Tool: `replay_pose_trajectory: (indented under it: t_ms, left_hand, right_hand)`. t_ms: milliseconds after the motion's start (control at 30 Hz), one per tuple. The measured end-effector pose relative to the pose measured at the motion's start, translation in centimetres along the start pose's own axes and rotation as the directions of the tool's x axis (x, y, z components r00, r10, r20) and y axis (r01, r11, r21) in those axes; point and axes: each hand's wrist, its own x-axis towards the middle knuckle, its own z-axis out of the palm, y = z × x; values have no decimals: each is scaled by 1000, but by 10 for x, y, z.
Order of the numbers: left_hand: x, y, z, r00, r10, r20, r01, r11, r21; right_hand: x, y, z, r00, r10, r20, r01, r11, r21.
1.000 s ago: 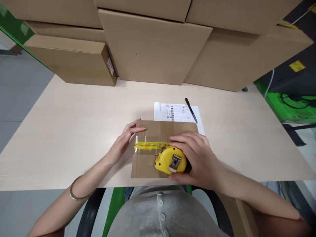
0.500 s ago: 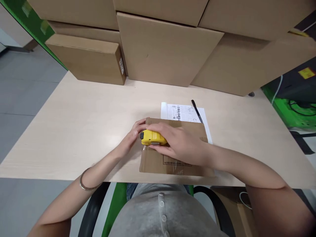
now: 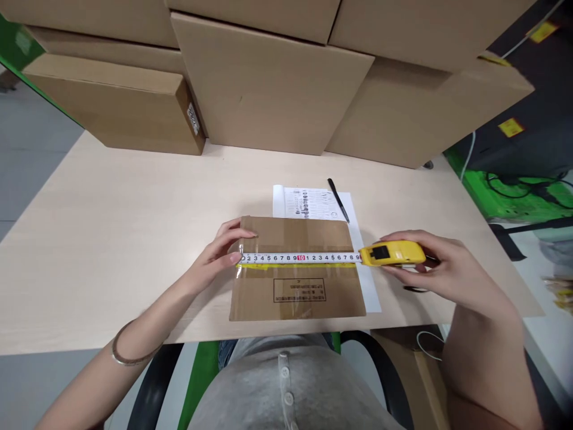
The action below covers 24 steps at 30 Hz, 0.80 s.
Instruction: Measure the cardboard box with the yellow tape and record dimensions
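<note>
1. Head view: your right hand (image 3: 434, 260) is curled round the rounded yellow case (image 3: 398, 253), thumb on the near side, fingers on the far; firm hold, opened only to its width. Case sits just beyond the carton's right edge.
2. Your left hand (image 3: 219, 251) is nearly closed at the carton's left edge, thumb on the end of the tape (image 3: 286, 258); fingers hook over the corner.
3. Tape: flat, straight white strip, black figures, one red patch; spans the carton's top.
4. Carton (image 3: 295, 239): flat brown cardboard, glossy clear film, yellow sticker strip (image 3: 264, 267) beside the tape, rectangular printed stamp.
5. White paper (image 3: 313, 206) partly underneath; slim black pen (image 3: 338, 201) lies slanted on it.
</note>
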Motion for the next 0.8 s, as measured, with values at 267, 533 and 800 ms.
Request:
replay_pose_trajectory:
  t_ms: [267,533,800]
  left_hand:
    - [-3,-7,-3,1000,-17,-20,17,1000,1]
    - [-6,-10,-7,999,-46,-19,46,999,-5]
    - [-5,-12,-1,998,-25,-58,20,996,-85]
  right_hand:
    - [-12,13,17,999,10,-33,-10,1000,11]
    - [17,-27,2,980,-193,36,195,979,-62]
    - [92,-108,82,755,-530,387,625,760,-178]
